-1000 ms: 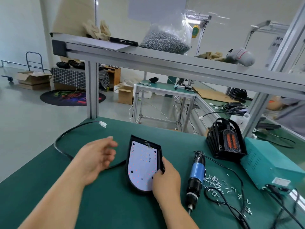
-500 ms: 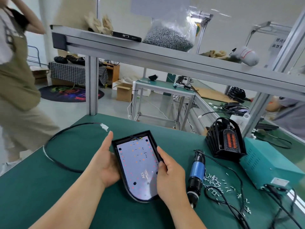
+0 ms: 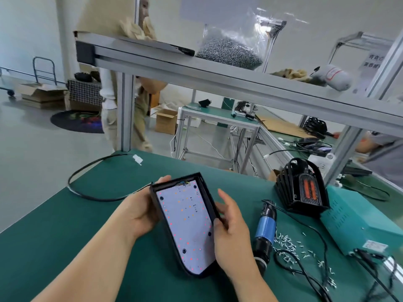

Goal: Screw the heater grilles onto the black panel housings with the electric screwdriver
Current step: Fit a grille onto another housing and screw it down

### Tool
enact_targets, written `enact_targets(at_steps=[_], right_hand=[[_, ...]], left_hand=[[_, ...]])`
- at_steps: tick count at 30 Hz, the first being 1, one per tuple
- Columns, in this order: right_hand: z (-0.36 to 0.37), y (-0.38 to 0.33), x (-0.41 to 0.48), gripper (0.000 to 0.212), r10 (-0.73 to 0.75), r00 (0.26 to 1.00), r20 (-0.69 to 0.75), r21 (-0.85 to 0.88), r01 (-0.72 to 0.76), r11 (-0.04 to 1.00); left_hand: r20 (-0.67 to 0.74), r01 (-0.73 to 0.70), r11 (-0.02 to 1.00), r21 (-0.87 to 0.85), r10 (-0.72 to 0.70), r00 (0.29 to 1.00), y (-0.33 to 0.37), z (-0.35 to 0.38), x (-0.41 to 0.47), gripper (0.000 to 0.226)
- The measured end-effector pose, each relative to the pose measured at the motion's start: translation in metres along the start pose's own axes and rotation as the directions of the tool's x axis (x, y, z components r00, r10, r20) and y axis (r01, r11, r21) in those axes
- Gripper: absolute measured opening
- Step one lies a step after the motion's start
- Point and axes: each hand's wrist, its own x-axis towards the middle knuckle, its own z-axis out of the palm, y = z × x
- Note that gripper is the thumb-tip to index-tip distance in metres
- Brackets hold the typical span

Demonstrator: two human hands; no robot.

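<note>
L hand: grips the left edge of the panel housing; fingers wrap behind it, one tip showing over the top corner.
R hand: thumb pinches the right rim, other fingers curl round the side wall.
Housing posn: held between both hands over the bench mat, open face up and tilted toward the wearer. Can't tell if the rounded lower end touches the mat.
Handling: prob. a light, stiff plastic shell. LED board inside looks fragile, w/ small wires at the top end, so hold by the rims and keep fingers off the board.
Screwdriver: lies on the mat just right of R hand, untouched.
Loose screws: scattered beside the driver; tiny, likely to roll.
Heater grille: further right, leaning on the teal box, well apart from the housing. Ribs look thin, so lift by the outer frame.
Cable: runs from the housing's top across the mat; may tug when turning.
Bag of screws: on the shelf above.
</note>
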Motion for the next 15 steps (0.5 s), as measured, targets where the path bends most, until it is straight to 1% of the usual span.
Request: enact_targets(at_steps=[2, 3, 4, 5, 8, 10, 13, 15], right_hand=[[0.004, 0.001, 0.000, 0.048, 0.086, 0.996, 0.028, 0.085, -0.088, 0.993], [0.006, 0.001, 0.000, 0.037, 0.104, 0.993, 0.047, 0.109, -0.108, 0.988], [0.007, 0.000, -0.001, 0.030, 0.096, 0.994, 0.060, 0.112, -0.102, 0.988], [0.007, -0.001, -0.001, 0.028, 0.075, 0.995, 0.064, 0.105, -0.082, 0.991], [0.006, -0.007, -0.001, 0.035, -0.007, 0.998, 0.061, 0.075, 0.003, 0.997], [0.007, -0.009, 0.000, 0.039, -0.035, 0.998, 0.044, 0.070, 0.032, 0.997], [0.007, -0.006, 0.001, 0.038, -0.048, 0.999, -0.022, 0.085, 0.050, 0.995], [0.008, -0.006, 0.001, 0.035, -0.092, 0.993, -0.074, 0.064, 0.097, 0.993]], left_hand=[[0.031, -0.057, 0.997, 0.054, 0.056, 0.998, -0.004, 0.004, 0.001, 0.013], [0.063, -0.072, 0.994, 0.081, 0.067, 0.996, -0.005, 0.006, 0.000, 0.016], [0.088, -0.076, 0.992, 0.103, 0.067, 0.994, -0.006, 0.007, -0.001, 0.020], [0.097, -0.068, 0.992, 0.108, 0.058, 0.994, -0.006, 0.008, -0.001, 0.023], [0.065, -0.007, 0.998, 0.070, 0.003, 0.998, -0.003, 0.006, 0.000, 0.024], [0.073, 0.039, 0.998, 0.053, -0.043, 0.996, -0.003, 0.001, 0.002, 0.032], [0.126, 0.091, 0.983, 0.158, -0.112, 0.986, -0.005, -0.001, -0.001, 0.041], [0.138, 0.124, 0.967, 0.220, -0.157, 0.978, -0.006, 0.000, -0.003, 0.048]])
